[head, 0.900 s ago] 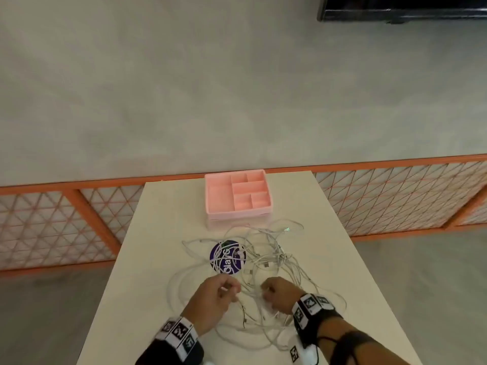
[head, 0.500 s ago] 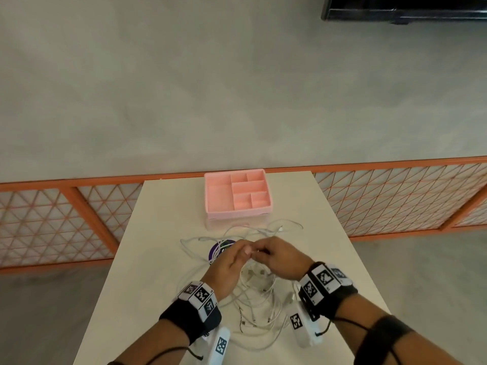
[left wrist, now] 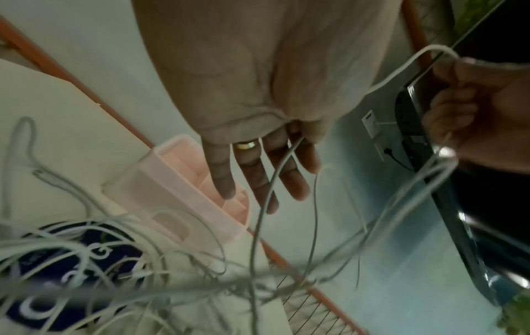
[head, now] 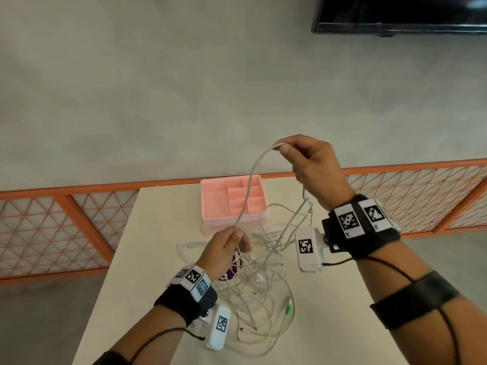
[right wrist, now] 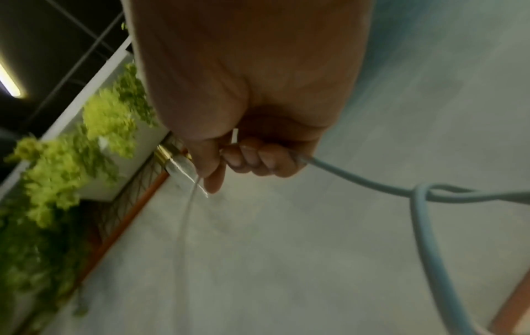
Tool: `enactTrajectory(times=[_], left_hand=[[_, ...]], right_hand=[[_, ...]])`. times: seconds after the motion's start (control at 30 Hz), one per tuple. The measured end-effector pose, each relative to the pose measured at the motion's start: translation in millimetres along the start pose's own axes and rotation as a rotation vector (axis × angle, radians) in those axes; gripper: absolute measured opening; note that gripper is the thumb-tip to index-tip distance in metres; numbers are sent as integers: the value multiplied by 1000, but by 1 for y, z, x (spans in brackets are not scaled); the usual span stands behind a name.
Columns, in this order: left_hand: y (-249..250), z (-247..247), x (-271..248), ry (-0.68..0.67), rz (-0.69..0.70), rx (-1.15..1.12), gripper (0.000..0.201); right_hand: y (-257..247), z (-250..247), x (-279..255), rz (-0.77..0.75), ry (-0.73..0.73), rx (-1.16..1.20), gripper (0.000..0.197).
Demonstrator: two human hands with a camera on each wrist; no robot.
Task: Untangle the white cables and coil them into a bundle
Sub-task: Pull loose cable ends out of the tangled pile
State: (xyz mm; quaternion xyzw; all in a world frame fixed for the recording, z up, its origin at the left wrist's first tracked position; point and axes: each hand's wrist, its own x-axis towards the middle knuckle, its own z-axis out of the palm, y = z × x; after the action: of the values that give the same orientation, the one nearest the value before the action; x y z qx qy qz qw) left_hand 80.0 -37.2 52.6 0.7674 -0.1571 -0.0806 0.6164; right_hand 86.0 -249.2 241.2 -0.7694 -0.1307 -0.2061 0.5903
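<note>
A tangle of white cables [head: 259, 281] lies on the cream table [head: 147, 259], partly over a purple round disc [head: 232, 271]. My right hand [head: 286, 151] is raised high above the table and grips one white cable [head: 250, 180] in curled fingers [right wrist: 252, 156]. That cable arcs down to my left hand [head: 237, 237], which hovers just above the tangle. There the thumb pinches the cable while the fingers [left wrist: 255, 179] lie fairly straight, with the cable running between them. More strands [head: 295, 219] hang from the right hand down to the pile.
A pink compartment tray [head: 216, 204] stands behind the tangle near the table's far edge. A green plug [head: 288, 309] lies in the near cables. An orange lattice fence [head: 66, 227] runs behind the table, and a dark screen [head: 395, 14] hangs on the wall.
Both hands were low and close together over the tangle. The right hand has risen high, drawing a cable up; the left hand stays low with the cable in its pinch.
</note>
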Motion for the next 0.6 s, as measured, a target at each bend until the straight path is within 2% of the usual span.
enactTrajectory(times=[0.17, 0.37, 0.47, 0.6], left_hand=[[58, -23, 7, 173, -43, -305, 31], [120, -58, 25, 346, 104, -601, 32], [122, -75, 28, 406, 128, -595, 32], [99, -90, 21, 531, 111, -648, 32]], right_hand=[[50, 9, -28, 184, -146, -188, 18], [127, 15, -88, 397, -322, -358, 19], [160, -1, -117, 497, -383, -466, 24], [184, -34, -142, 672, -301, -618, 21]])
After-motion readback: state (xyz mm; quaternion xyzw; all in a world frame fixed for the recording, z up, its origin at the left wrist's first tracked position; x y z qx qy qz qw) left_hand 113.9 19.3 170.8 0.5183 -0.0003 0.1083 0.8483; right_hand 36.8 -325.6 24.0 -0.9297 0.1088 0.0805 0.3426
